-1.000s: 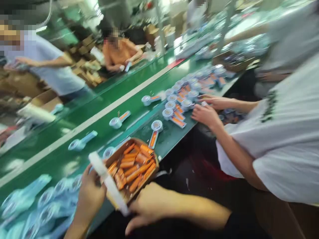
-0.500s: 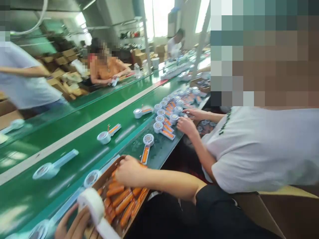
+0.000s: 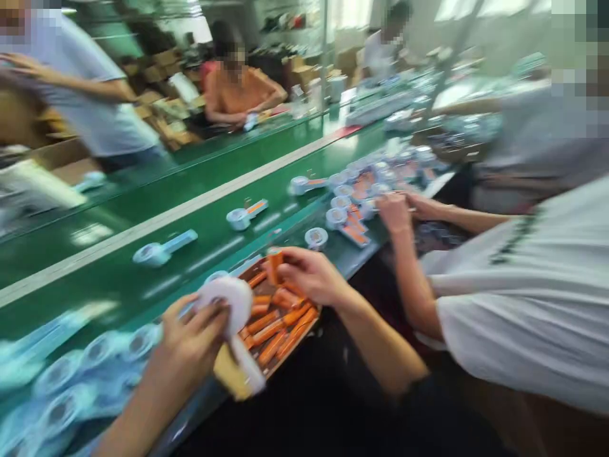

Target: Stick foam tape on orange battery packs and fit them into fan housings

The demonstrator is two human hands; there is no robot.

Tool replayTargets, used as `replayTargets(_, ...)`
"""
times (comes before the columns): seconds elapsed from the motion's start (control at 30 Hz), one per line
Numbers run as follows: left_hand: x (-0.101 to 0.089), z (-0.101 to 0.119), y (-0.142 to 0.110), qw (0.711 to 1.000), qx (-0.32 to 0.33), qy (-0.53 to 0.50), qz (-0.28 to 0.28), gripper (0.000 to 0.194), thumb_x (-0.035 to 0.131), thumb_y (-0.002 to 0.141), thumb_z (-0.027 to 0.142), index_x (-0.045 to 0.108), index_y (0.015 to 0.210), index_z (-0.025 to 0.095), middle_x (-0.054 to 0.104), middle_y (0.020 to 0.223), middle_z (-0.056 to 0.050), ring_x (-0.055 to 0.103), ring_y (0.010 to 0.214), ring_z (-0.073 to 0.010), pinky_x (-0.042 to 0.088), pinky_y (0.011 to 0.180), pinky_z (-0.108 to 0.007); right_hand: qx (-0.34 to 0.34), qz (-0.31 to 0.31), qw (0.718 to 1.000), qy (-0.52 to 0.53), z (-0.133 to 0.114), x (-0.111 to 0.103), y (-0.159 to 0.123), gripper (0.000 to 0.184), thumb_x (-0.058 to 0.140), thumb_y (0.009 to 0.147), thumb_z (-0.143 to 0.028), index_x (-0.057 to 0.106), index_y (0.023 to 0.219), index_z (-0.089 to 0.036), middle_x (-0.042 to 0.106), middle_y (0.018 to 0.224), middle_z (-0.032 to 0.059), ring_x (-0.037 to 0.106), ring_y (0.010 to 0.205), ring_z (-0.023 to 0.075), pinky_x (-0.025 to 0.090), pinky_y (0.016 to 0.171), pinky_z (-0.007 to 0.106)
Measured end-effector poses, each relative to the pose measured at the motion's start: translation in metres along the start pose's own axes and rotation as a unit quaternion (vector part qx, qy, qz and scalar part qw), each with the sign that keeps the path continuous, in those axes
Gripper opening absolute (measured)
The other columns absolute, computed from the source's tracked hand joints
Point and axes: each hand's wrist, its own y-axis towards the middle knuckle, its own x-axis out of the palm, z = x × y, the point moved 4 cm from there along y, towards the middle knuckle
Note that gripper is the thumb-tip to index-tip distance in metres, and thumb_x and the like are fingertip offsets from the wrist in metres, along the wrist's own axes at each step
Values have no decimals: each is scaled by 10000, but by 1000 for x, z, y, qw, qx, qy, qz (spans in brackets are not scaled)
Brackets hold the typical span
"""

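Note:
My left hand (image 3: 195, 330) is closed around a white plastic housing (image 3: 235, 301) with a round head and a straight handle, tilted with its handle toward me. Between the fingertips of my right hand (image 3: 311, 273) an orange cylinder (image 3: 275, 266), which looks like a battery, stands upright, with what seems a thin wire at its top. Below that hand is a shallow cardboard box (image 3: 297, 348) of more orange cylinders. Something yellow (image 3: 231, 374) shows beside the housing's handle. Several pale blue-white housings (image 3: 61, 406) lie blurred at my left.
A green conveyor belt (image 3: 200, 273) runs diagonally past, carrying spaced housings (image 3: 240, 217). On the right, a co-worker's hands (image 3: 394, 212) are at a cluster of housings with orange inserts (image 3: 352, 225). Other people stand or sit across the belt, near cardboard boxes (image 3: 157, 70).
My right hand has come up from among the orange cylinders with one in its fingers. My left hand has raised the white housing. The camera view has shifted left and down.

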Motion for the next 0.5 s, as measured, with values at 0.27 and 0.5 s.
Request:
replayTargets(0.27, -24, 44, 33, 981, 18, 128, -143, 460, 295, 1114, 146, 656, 1398, 142, 727, 1304, -44, 380, 1554, -334, 516, 1170, -501, 30, -57, 992, -107, 28, -11, -21, 42, 757, 922, -290, 781, 954, -281, 719, 792, 11, 683, 789, 209, 640, 774, 341)
replayTargets(0.5, -9, 29, 13, 994, 30, 56, -87, 511, 379, 1015, 235, 698, 1414, 234, 728, 1383, -52, 487, 1495, -337, 469, 1229, -528, 131, -74, 987, 60, 51, 1, -12, 361, 917, 738, -429, 768, 998, -228, 788, 968, 63, 763, 924, 265, 652, 938, 451)
